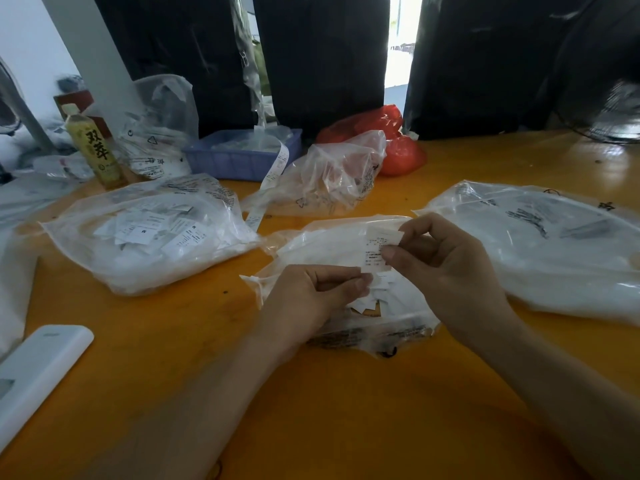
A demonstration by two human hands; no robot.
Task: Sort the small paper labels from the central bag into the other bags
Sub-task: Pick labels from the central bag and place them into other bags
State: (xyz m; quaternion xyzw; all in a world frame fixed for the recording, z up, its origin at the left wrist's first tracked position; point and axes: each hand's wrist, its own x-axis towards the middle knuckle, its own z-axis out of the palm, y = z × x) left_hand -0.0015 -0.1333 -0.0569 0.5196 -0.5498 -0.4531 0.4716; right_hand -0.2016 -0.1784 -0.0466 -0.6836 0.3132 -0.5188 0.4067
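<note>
We hold one small paper label up over the central bag, which lies open on the orange tabletop. Our right hand pinches the label's right edge between thumb and fingers, so that grip is closed on the paper. Our left hand sits low over the bag with its fingers curled, and its fingertips seem to nip the label's bottom corner. More loose labels lie in the bag just under our hands.

The left bag already holds many labels. The right bag lies well apart on the other side, and a back bag sits behind the central one.

What could go wrong? The print on the label is tiny and we cannot read it from here, so we might drop it in the wrong bag. The paper is thin, so two labels might stick together and go as one. A light pinch could also let it slip and flutter onto the tabletop.
</note>
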